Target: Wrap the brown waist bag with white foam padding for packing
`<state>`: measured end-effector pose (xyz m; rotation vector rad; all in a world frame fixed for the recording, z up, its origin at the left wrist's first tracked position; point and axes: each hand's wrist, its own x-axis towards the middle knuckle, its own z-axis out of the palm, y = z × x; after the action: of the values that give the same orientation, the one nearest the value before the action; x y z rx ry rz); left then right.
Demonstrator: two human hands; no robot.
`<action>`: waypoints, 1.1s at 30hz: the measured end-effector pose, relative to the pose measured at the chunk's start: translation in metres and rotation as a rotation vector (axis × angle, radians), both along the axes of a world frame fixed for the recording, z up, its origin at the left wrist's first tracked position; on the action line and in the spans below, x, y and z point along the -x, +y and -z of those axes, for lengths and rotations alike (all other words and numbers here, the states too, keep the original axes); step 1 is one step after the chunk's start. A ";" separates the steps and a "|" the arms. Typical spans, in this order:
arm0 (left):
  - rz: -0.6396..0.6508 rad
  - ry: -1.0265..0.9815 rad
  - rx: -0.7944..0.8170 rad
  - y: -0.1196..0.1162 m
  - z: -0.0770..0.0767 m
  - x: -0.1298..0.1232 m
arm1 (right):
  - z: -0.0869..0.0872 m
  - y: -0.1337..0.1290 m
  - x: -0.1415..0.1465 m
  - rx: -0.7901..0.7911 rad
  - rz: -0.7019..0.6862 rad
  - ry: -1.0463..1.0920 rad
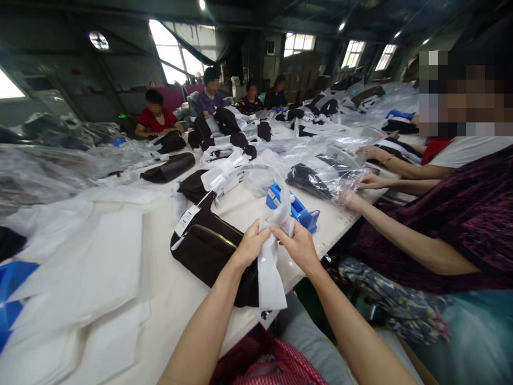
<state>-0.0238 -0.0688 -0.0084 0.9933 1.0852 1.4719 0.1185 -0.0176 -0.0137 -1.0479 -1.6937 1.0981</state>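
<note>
A black bag (208, 243) with a gold zipper lies near the table's front edge, a white tag (187, 220) at its upper left. White wrapping paper (272, 275) runs around its strap, looping up behind my hands and hanging down over the bag's right end. My left hand (253, 243) pinches this paper from the left. Close beside it, my right hand (298, 243) pinches the same paper from the right, thumbs nearly meeting. Just behind my right hand stands a blue tape dispenser (306, 214), partly covered by the paper.
White paper sheets (96, 262) are stacked at the left, near a blue object (12, 299). Several black bags (168, 167) and clear plastic lie farther back. At the right, a co-worker's hands (352, 200) handle a plastic-wrapped bag (310, 179). Other people sit across the table.
</note>
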 end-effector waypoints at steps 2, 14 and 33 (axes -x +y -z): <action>-0.041 0.035 -0.020 0.001 0.002 0.000 | 0.000 0.001 -0.005 -0.010 -0.074 0.009; -0.114 0.114 -0.099 -0.006 -0.006 0.000 | -0.004 -0.013 -0.012 -0.014 -0.225 0.341; -0.162 0.433 -0.179 -0.017 -0.020 -0.011 | -0.015 -0.009 0.008 0.091 -0.023 0.428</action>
<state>-0.0129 -0.0860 0.0117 1.4243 1.3833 1.5428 0.1100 -0.0267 0.0009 -0.7797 -1.3259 1.3173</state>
